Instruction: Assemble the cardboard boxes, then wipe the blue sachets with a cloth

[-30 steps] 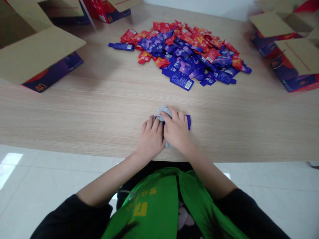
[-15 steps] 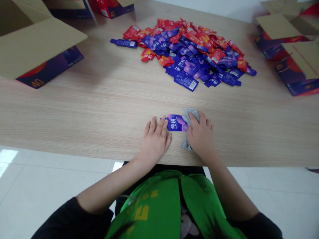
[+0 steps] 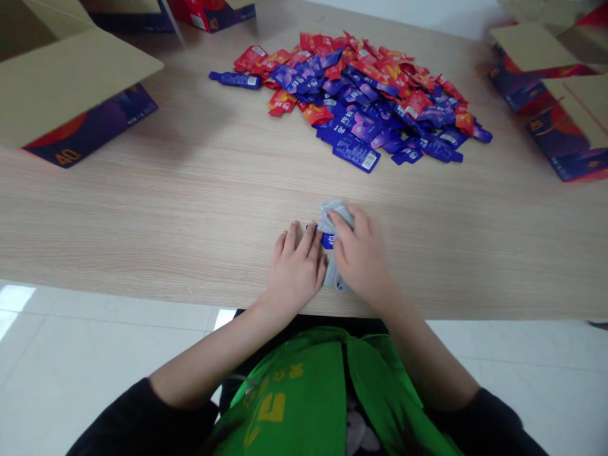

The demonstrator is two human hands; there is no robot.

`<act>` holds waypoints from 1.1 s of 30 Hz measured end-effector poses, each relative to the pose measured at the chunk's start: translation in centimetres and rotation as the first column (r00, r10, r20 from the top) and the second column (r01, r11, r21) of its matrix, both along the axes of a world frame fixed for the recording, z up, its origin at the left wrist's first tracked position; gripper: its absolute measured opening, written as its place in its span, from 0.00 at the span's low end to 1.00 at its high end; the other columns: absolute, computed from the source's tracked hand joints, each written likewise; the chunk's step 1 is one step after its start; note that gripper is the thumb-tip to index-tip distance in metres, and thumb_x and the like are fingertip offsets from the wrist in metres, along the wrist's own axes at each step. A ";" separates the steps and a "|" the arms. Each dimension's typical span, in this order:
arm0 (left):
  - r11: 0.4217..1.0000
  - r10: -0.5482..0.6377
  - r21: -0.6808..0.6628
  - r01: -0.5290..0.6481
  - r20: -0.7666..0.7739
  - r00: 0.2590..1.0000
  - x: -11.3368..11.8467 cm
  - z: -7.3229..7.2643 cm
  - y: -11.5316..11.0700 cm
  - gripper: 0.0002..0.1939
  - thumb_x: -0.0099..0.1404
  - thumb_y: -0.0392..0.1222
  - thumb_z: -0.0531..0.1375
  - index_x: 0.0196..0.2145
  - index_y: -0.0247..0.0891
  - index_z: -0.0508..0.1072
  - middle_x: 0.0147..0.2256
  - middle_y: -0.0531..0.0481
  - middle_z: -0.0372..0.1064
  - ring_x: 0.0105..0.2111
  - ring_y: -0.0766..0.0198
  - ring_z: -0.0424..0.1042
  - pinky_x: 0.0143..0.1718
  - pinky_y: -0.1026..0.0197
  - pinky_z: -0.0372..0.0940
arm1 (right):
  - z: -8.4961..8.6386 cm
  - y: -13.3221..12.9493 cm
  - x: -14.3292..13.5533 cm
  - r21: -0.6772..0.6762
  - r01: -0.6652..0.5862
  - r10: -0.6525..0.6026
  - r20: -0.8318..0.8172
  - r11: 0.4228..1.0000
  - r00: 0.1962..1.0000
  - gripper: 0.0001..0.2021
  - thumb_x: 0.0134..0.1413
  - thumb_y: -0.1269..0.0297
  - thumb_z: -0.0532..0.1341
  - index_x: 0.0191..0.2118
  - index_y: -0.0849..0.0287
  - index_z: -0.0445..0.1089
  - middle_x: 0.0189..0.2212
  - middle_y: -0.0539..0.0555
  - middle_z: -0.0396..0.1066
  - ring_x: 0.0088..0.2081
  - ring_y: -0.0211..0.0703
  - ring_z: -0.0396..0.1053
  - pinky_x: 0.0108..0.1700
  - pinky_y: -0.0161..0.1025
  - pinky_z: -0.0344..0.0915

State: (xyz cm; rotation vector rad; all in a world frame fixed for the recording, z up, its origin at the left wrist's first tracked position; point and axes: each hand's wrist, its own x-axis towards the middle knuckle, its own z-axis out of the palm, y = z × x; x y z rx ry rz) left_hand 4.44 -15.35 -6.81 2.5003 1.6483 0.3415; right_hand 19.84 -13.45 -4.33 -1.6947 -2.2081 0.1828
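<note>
A purple pouch [image 3: 327, 241] lies flat on the wooden table near its front edge, mostly covered. My left hand [image 3: 295, 266] rests on the pouch's left end with its fingers spread. My right hand [image 3: 361, 256] grips a grey cloth [image 3: 338, 215] and presses it on the pouch, close beside my left hand. Only a small part of the pouch's print shows between the hands. Farther back lies a heap of red and purple pouches [image 3: 365, 126], with one purple pouch [image 3: 235, 80] at its left side.
An open cardboard box [image 3: 90, 130] stands at the left, with a red box [image 3: 197, 16] and another behind it. More open boxes [image 3: 570, 142] stand at the right. The table's front edge [image 3: 190, 297] runs just before my body.
My right hand has slid left with the grey cloth, toward my left hand, covering more of the pouch. My left hand has stayed in place.
</note>
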 end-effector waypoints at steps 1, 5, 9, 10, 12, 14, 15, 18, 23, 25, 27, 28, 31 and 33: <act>1.000 -0.004 -0.003 0.004 -0.006 1.000 0.0 0.1 0.0 0.25 0.74 0.43 0.51 0.63 0.30 0.70 0.65 0.38 0.63 0.67 0.34 0.56 0.64 0.38 0.56 | -0.3 0.1 -0.6 -0.020 -0.025 0.026 0.035 0.999 0.999 0.26 0.63 0.71 0.50 0.64 0.55 0.67 0.62 0.64 0.61 0.53 0.60 0.63 0.54 0.59 0.63; 1.000 -0.003 -0.005 0.003 -0.017 1.000 0.1 0.2 0.0 0.25 0.74 0.43 0.50 0.63 0.29 0.70 0.66 0.39 0.62 0.67 0.35 0.56 0.64 0.39 0.57 | -1.3 0.1 -0.6 -0.041 -0.003 0.007 0.117 0.999 0.993 0.26 0.63 0.68 0.52 0.65 0.58 0.66 0.64 0.66 0.60 0.51 0.63 0.62 0.52 0.61 0.61; 1.000 0.014 0.008 -0.014 -0.017 1.000 0.2 0.0 -0.1 0.27 0.74 0.42 0.50 0.66 0.26 0.65 0.67 0.39 0.60 0.67 0.34 0.55 0.63 0.37 0.58 | -1.3 -0.4 1.3 -0.024 0.097 -0.093 0.121 0.995 0.988 0.26 0.62 0.68 0.53 0.66 0.60 0.65 0.64 0.68 0.59 0.53 0.65 0.62 0.53 0.63 0.61; 1.000 0.015 0.011 -0.015 -0.017 1.000 0.2 0.0 -0.1 0.28 0.74 0.42 0.50 0.66 0.26 0.65 0.67 0.39 0.60 0.67 0.34 0.56 0.63 0.37 0.58 | -1.3 -0.5 1.8 -0.019 0.122 -0.119 0.119 0.992 0.986 0.27 0.62 0.68 0.52 0.66 0.60 0.65 0.64 0.69 0.58 0.53 0.66 0.61 0.53 0.63 0.61; 1.000 0.012 0.013 -0.012 -0.018 1.000 0.3 -0.1 -0.1 0.28 0.74 0.41 0.50 0.66 0.27 0.65 0.67 0.39 0.60 0.67 0.34 0.56 0.63 0.37 0.58 | -1.4 -0.8 2.6 -0.018 0.172 -0.169 0.117 0.985 0.979 0.27 0.62 0.68 0.51 0.66 0.61 0.65 0.64 0.71 0.58 0.54 0.68 0.61 0.52 0.65 0.61; 1.000 0.008 0.015 -0.008 -0.020 1.000 0.2 -0.1 -0.1 0.27 0.74 0.41 0.50 0.66 0.26 0.65 0.67 0.39 0.60 0.67 0.33 0.56 0.63 0.37 0.58 | -1.6 -1.1 3.5 -0.023 0.220 -0.216 0.117 0.975 0.969 0.26 0.62 0.69 0.51 0.65 0.63 0.66 0.62 0.73 0.58 0.53 0.69 0.61 0.52 0.66 0.62; 1.000 0.007 0.018 -0.007 -0.020 1.000 0.2 -0.1 -0.1 0.28 0.74 0.41 0.50 0.66 0.26 0.65 0.67 0.39 0.60 0.66 0.33 0.57 0.63 0.37 0.58 | -1.7 -1.2 3.9 -0.022 0.238 -0.234 0.119 0.971 0.965 0.26 0.62 0.69 0.50 0.64 0.63 0.66 0.61 0.73 0.59 0.53 0.68 0.62 0.52 0.66 0.62; 1.000 0.010 0.025 -0.009 -0.018 1.000 0.2 -0.2 -0.1 0.27 0.73 0.41 0.51 0.66 0.25 0.66 0.67 0.38 0.61 0.66 0.32 0.57 0.63 0.37 0.58 | -1.8 -1.3 5.2 -0.022 0.249 -0.244 0.144 0.968 0.959 0.25 0.62 0.69 0.50 0.63 0.64 0.67 0.58 0.72 0.62 0.51 0.66 0.63 0.51 0.65 0.64; 0.999 -0.004 0.051 0.005 -0.014 1.000 0.1 -0.5 -0.1 0.27 0.73 0.42 0.52 0.65 0.26 0.67 0.67 0.37 0.61 0.66 0.32 0.57 0.62 0.36 0.59 | -0.3 -0.6 5.7 0.027 0.239 -0.240 0.097 0.971 0.966 0.24 0.63 0.70 0.49 0.62 0.66 0.65 0.57 0.72 0.62 0.53 0.63 0.62 0.54 0.62 0.63; 0.998 -0.002 0.067 0.003 -0.016 1.000 0.1 -0.7 -0.1 0.27 0.73 0.42 0.52 0.65 0.26 0.67 0.67 0.37 0.61 0.66 0.32 0.58 0.62 0.37 0.59 | 0.6 -0.3 4.4 0.067 0.205 -0.208 0.046 0.977 0.977 0.24 0.64 0.71 0.49 0.63 0.65 0.64 0.59 0.71 0.61 0.56 0.62 0.61 0.56 0.61 0.62; 0.997 0.010 0.073 -0.008 -0.018 1.000 0.1 -0.7 -0.1 0.27 0.73 0.42 0.52 0.65 0.27 0.67 0.66 0.37 0.62 0.66 0.33 0.58 0.62 0.37 0.59 | 1.0 -0.1 2.5 0.065 0.131 -0.131 -0.005 0.989 0.991 0.24 0.64 0.72 0.48 0.64 0.64 0.63 0.60 0.70 0.60 0.57 0.60 0.61 0.57 0.59 0.62; 0.997 0.009 0.071 -0.008 -0.023 1.000 0.1 -0.6 0.0 0.27 0.73 0.42 0.52 0.65 0.27 0.67 0.66 0.37 0.62 0.66 0.32 0.58 0.62 0.37 0.59 | 1.0 0.0 1.4 0.052 0.089 -0.088 -0.021 0.995 0.996 0.24 0.65 0.72 0.48 0.64 0.63 0.63 0.61 0.69 0.61 0.56 0.59 0.61 0.57 0.57 0.62; 0.999 -0.015 0.051 0.017 -0.044 0.999 0.0 -0.4 0.0 0.25 0.71 0.40 0.55 0.62 0.28 0.70 0.63 0.36 0.66 0.66 0.31 0.58 0.61 0.37 0.60 | 0.2 0.4 -1.2 -0.012 -0.001 0.001 0.013 1.000 1.000 0.25 0.64 0.72 0.50 0.64 0.60 0.65 0.62 0.65 0.62 0.53 0.58 0.62 0.55 0.55 0.62; 0.999 -0.023 0.046 0.025 -0.046 0.999 0.0 -0.3 0.1 0.23 0.70 0.40 0.55 0.60 0.29 0.73 0.62 0.36 0.68 0.66 0.32 0.58 0.62 0.37 0.60 | -0.5 0.5 -1.8 -0.054 -0.015 0.020 0.075 0.998 0.997 0.24 0.64 0.72 0.51 0.64 0.59 0.67 0.63 0.64 0.62 0.51 0.57 0.62 0.53 0.54 0.62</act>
